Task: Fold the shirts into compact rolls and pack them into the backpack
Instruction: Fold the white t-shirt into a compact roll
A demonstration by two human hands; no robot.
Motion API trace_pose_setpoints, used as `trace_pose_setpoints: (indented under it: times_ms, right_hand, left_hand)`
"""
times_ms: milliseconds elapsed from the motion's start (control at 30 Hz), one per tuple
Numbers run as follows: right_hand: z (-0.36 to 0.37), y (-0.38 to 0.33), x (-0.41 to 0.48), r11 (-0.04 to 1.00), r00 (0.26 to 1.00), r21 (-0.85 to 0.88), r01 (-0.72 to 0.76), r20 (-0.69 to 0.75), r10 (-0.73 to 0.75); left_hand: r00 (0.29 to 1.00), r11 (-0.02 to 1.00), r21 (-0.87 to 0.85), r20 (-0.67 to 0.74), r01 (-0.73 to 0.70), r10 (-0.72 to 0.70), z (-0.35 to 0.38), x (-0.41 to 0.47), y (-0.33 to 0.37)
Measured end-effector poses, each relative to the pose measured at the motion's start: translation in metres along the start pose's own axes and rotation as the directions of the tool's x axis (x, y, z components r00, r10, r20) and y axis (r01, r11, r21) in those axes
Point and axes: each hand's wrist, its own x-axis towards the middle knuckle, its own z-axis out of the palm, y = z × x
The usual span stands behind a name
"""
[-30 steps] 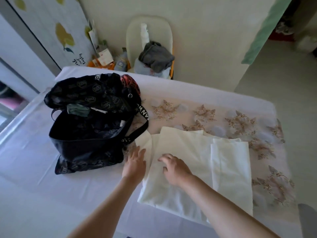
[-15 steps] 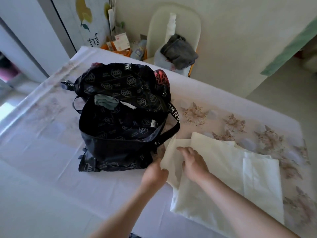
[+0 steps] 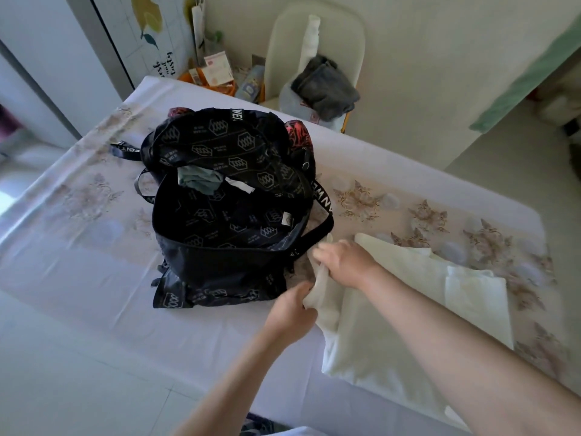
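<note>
A folded cream white shirt [image 3: 399,313] lies flat on the table at the right. Its left edge is bunched and lifted a little. My left hand [image 3: 292,313] grips the near part of that edge, and my right hand [image 3: 344,262] grips the far part, fingers curled round the cloth. The black patterned backpack [image 3: 232,215] stands open just left of the hands, touching distance away. A grey-green rolled garment [image 3: 198,182] shows inside its mouth, and a red patterned piece [image 3: 297,130] sticks out at its far side.
The table [image 3: 78,262] wears a pale cloth with brown flower prints. Behind it stands a cream chair [image 3: 339,33] with a dark grey garment [image 3: 323,86] on it. Boxes and packets [image 3: 217,70] crowd the far corner by a door.
Both hands went from lying flat on the shirt's left side to gripping and bunching its left edge. The camera view shifted, so the backpack now sits nearer the middle.
</note>
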Motion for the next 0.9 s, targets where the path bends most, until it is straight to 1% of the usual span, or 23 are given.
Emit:
trace_pose_setpoints:
  times_ms: [33,100,167,200,233,267,333,367,400,433,467,500,533,567,633,667,700,733,800,833,900]
  right_hand:
    - [-0.003,0.004,-0.009,0.996,0.996,0.083,-0.041,-0.072,0.047]
    - [-0.009,0.011,-0.036,0.986,0.966,0.138,-0.096,-0.225,0.125]
    - [-0.002,0.018,-0.071,0.963,0.908,0.2,-0.18,-0.342,0.241]
    - [0.004,0.02,-0.091,0.94,0.877,0.246,-0.234,-0.364,0.314]
    - [0.011,0.019,-0.111,0.912,0.85,0.286,-0.296,-0.356,0.387]
    - [0.021,0.019,-0.129,0.876,0.833,0.311,-0.37,-0.307,0.461]
    - [0.041,0.017,-0.16,0.81,0.818,0.279,-0.515,-0.121,0.562]
    - [0.051,0.015,-0.172,0.787,0.809,0.233,-0.571,-0.003,0.588]
    - [0.059,0.014,-0.18,0.767,0.791,0.199,-0.61,0.092,0.605]
    - [0.064,0.013,-0.185,0.756,0.778,0.185,-0.628,0.138,0.613]
    - [0.066,0.012,-0.187,0.755,0.778,0.19,-0.628,0.122,0.616]
    - [0.067,0.01,-0.187,0.76,0.785,0.209,-0.615,0.072,0.615]
    - [0.068,0.009,-0.186,0.767,0.792,0.232,-0.598,0.026,0.61]
    - [0.069,0.006,-0.183,0.772,0.8,0.249,-0.585,0.018,0.6]
    - [0.074,-0.002,-0.179,0.755,0.8,0.281,-0.592,0.09,0.593]
    - [0.076,-0.006,-0.177,0.734,0.782,0.278,-0.619,0.137,0.608]
    - [0.077,-0.009,-0.174,0.723,0.767,0.263,-0.638,0.144,0.625]
    - [0.076,-0.011,-0.17,0.722,0.757,0.24,-0.649,0.113,0.643]
    - [0.067,-0.01,-0.156,0.732,0.746,0.159,-0.662,0.04,0.665]
    - [0.06,-0.008,-0.146,0.738,0.746,0.131,-0.662,0.023,0.665]
    - [0.046,-0.003,-0.121,0.782,0.787,0.112,-0.613,-0.003,0.617]
  left_hand:
    - [0.999,0.999,-0.019,-0.016,-0.035,0.035,0.0,0.0,0.008]
    - [0.993,0.994,-0.009,-0.037,-0.11,0.109,0.005,-0.001,0.022]
    - [0.982,0.979,0.073,0.014,-0.19,0.19,0.018,-0.002,0.033]
    - [0.972,0.963,0.134,0.068,-0.232,0.225,0.026,-0.004,0.038]
    - [0.959,0.942,0.198,0.135,-0.272,0.249,0.036,-0.005,0.042]
    - [0.943,0.917,0.255,0.21,-0.306,0.257,0.047,-0.007,0.044]
    - [0.911,0.88,0.335,0.35,-0.337,0.216,0.07,-0.009,0.047]
    - [0.907,0.863,0.376,0.373,-0.339,0.194,0.08,-0.01,0.047]
    - [0.915,0.84,0.416,0.347,-0.347,0.206,0.089,-0.01,0.048]
    - [0.927,0.82,0.446,0.27,-0.359,0.259,0.096,-0.009,0.049]
    - [0.93,0.808,0.462,0.177,-0.366,0.321,0.102,-0.007,0.047]
    - [0.928,0.798,0.482,0.107,-0.361,0.356,0.107,-0.005,0.043]
    - [0.932,0.786,0.517,0.07,-0.339,0.356,0.109,-0.004,0.037]
    - [0.943,0.775,0.553,0.064,-0.306,0.326,0.111,-0.004,0.029]
    - [0.968,0.779,0.577,0.106,-0.246,0.227,0.112,-0.005,0.011]
    - [0.972,0.792,0.565,0.122,-0.233,0.2,0.112,-0.006,0.004]
    - [0.971,0.814,0.53,0.12,-0.238,0.206,0.112,-0.006,0.001]
    - [0.968,0.844,0.475,0.102,-0.251,0.23,0.112,-0.006,-0.002]
    - [0.963,0.896,0.362,0.014,-0.256,0.27,0.111,-0.006,-0.004]
    - [0.962,0.91,0.34,-0.047,-0.239,0.27,0.109,-0.005,-0.004]
    - [0.96,0.928,0.343,-0.174,-0.148,0.218,0.105,-0.001,-0.004]
